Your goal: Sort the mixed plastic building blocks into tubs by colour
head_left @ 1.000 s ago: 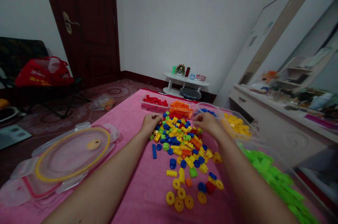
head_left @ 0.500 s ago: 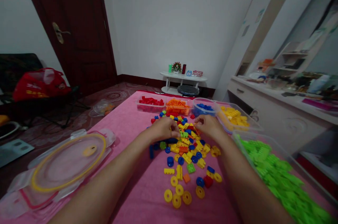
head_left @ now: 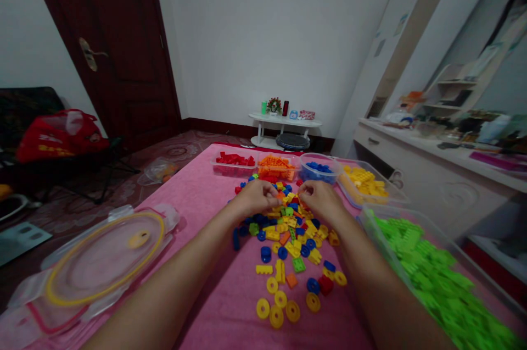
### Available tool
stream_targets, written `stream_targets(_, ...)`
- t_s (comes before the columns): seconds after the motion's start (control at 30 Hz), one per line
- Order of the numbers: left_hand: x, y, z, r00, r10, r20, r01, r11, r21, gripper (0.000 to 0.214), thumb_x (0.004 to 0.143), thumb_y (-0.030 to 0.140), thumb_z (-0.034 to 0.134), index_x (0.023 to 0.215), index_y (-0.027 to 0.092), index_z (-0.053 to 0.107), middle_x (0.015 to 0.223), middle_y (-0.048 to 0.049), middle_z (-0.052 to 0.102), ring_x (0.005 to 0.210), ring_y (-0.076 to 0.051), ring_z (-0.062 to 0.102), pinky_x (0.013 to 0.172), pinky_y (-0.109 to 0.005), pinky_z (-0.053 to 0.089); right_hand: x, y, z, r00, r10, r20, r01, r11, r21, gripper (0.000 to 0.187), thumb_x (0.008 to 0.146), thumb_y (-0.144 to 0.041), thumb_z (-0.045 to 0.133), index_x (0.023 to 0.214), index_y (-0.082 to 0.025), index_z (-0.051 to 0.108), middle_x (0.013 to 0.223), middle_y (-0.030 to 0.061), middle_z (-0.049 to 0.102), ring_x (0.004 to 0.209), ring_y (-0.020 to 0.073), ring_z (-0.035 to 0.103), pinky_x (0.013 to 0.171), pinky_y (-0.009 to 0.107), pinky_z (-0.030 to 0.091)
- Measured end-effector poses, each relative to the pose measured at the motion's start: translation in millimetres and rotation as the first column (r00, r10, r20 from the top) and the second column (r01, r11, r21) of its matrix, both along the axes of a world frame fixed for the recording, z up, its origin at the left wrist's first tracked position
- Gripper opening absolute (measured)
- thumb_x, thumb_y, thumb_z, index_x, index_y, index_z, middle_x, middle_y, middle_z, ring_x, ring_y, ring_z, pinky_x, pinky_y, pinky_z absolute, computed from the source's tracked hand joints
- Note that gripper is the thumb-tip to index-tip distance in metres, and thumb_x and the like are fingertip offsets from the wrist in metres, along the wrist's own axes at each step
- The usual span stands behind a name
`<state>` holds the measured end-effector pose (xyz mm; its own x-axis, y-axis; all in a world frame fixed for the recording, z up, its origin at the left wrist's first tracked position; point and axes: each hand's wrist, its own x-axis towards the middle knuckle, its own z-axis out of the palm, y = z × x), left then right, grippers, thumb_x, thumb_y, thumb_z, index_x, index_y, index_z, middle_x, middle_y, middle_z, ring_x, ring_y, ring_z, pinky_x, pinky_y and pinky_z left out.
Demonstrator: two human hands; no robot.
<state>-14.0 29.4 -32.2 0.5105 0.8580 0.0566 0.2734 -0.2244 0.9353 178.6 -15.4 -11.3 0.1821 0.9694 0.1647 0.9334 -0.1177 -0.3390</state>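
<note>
My left hand [head_left: 258, 196] is over the far part of a mixed pile of toy building blocks [head_left: 294, 229]. Its thumb and fingers are pinched on an orange block [head_left: 281, 195]. Across from it, my right hand [head_left: 319, 196] is at the far right side of the pile, with its fingertips bent together; anything in them is too small to make out. Yellow, blue, green, red and orange pieces lie around both hands. Several yellow wheels [head_left: 292, 311] are spread at the near end of the pile.
Clear containers hold sorted blocks: red [head_left: 234, 160], orange [head_left: 276, 166], blue [head_left: 319, 168], yellow [head_left: 366, 181] and green [head_left: 428, 262]. Transparent lids [head_left: 107, 256] lie left on the pink cloth [head_left: 230, 300]. A dresser [head_left: 411, 157] stands beyond the right side.
My right hand has moved slightly left, towards my left hand. An orange block now shows at my left fingertips. Some pieces in the middle of the pile have shifted.
</note>
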Motion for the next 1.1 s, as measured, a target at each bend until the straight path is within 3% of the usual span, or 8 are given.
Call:
stream_targets(0.13, -12.0, 16.0, 5.2, 0.936, 0.254, 0.243, -0.179, 0.940, -0.291, 0.022, 0.061, 0.026, 0.073, 0.076, 0.014, 0.061, 0.066, -0.0023, 0.067, 0.048, -0.010, 0.057, 0.047, -0.019, 0.044, -4.5, -4.0, -2.9, 0.992, 0.084, 0.094, -0.065, 0.981, -0.185, 0.018, 0.070, -0.023, 0.055, 0.074, -0.023, 0.072, 0.079, 0.0045, 0.070, 0.072, 0.0173, 0.063, 0.054, 0.023, 0.036)
stream_targets(0.27, -17.4, 19.9, 6.4, 0.857, 0.366, 0.362, -0.196, 0.882, -0.428, 0.031, 0.065, 0.024, 0.070, 0.093, 0.016, 0.060, 0.071, -0.0039, 0.068, 0.046, -0.007, 0.056, 0.045, -0.017, 0.044, -9.5, -4.8, -8.9, 0.972, 0.047, 0.231, 0.014, 0.967, -0.255, 0.018, 0.069, -0.025, 0.058, 0.078, -0.025, 0.073, 0.086, 0.0063, 0.070, 0.079, 0.0203, 0.064, 0.058, 0.025, 0.040)
stream_targets(0.4, -16.7, 21.0, 4.0, 0.826, 0.376, 0.421, -0.099, 0.831, -0.547, 0.026, 0.067, 0.020, 0.066, 0.092, 0.017, 0.058, 0.076, -0.0049, 0.069, 0.051, -0.009, 0.059, 0.049, -0.018, 0.048, -15.1, -3.6, -12.3, 0.960, 0.068, 0.273, 0.008, 0.963, -0.269, 0.024, 0.068, -0.030, 0.061, 0.089, -0.029, 0.073, 0.097, 0.0055, 0.070, 0.091, 0.0230, 0.063, 0.067, 0.029, 0.044)
stream_targets(0.57, -11.9, 18.5, 3.6, 0.821, 0.366, 0.438, 0.013, 0.756, -0.655, 0.022, 0.073, 0.022, 0.061, 0.094, 0.015, 0.059, 0.076, -0.0079, 0.069, 0.055, -0.010, 0.062, 0.054, -0.020, 0.053, -17.7, -1.4, -17.4, 0.958, 0.074, 0.279, 0.005, 0.962, -0.272, 0.022, 0.067, -0.025, 0.061, 0.085, -0.027, 0.073, 0.093, 0.0068, 0.070, 0.087, 0.0221, 0.064, 0.066, 0.028, 0.044)
stream_targets(0.8, -7.7, 13.8, 0.8, 0.878, 0.269, 0.395, 0.026, 0.799, -0.601, 0.027, 0.076, 0.027, 0.062, 0.101, 0.016, 0.059, 0.083, -0.0074, 0.069, 0.057, -0.010, 0.063, 0.054, -0.020, 0.053, -13.1, -3.7, -14.3, 0.982, 0.106, 0.154, -0.057, 0.954, -0.295, 0.011, 0.060, -0.023, 0.062, 0.068, -0.023, 0.069, 0.077, 0.0030, 0.069, 0.070, 0.0173, 0.061, 0.054, 0.024, 0.036)
stream_targets(0.87, -5.8, 9.9, 1.6, 0.901, 0.229, 0.369, 0.028, 0.816, -0.577, 0.029, 0.076, 0.030, 0.064, 0.101, 0.017, 0.059, 0.084, -0.0068, 0.069, 0.057, -0.010, 0.063, 0.054, -0.021, 0.053, -12.5, -4.9, -6.9, 0.989, 0.075, 0.125, -0.044, 0.972, -0.232, 0.012, 0.061, -0.023, 0.060, 0.069, -0.023, 0.069, 0.074, 0.0033, 0.068, 0.068, 0.0168, 0.060, 0.054, 0.024, 0.035)
stream_targets(0.97, 0.0, 2.1, 4.0, 0.924, 0.175, 0.339, 0.053, 0.822, -0.567, 0.037, 0.075, 0.041, 0.066, 0.102, 0.017, 0.058, 0.083, -0.0072, 0.068, 0.057, -0.012, 0.063, 0.054, -0.023, 0.053, -17.0, -7.4, 6.6, 0.998, 0.053, 0.042, -0.054, 0.998, 0.026, 0.021, 0.068, -0.024, 0.055, 0.083, -0.021, 0.070, 0.072, 0.0038, 0.067, 0.067, 0.0159, 0.059, 0.055, 0.024, 0.035)
stream_targets(1.1, 8.2, -6.2, 5.0, 0.898, 0.094, 0.429, 0.224, 0.742, -0.631, 0.055, 0.073, 0.064, 0.055, 0.105, 0.019, 0.056, 0.078, -0.0062, 0.066, 0.059, -0.016, 0.066, 0.054, -0.027, 0.055, -36.2, -12.9, 15.1, 0.964, 0.246, -0.104, -0.211, 0.940, 0.269, 0.030, 0.072, -0.018, 0.050, 0.094, -0.018, 0.069, 0.068, 0.0021, 0.065, 0.060, 0.0128, 0.056, 0.057, 0.023, 0.038)
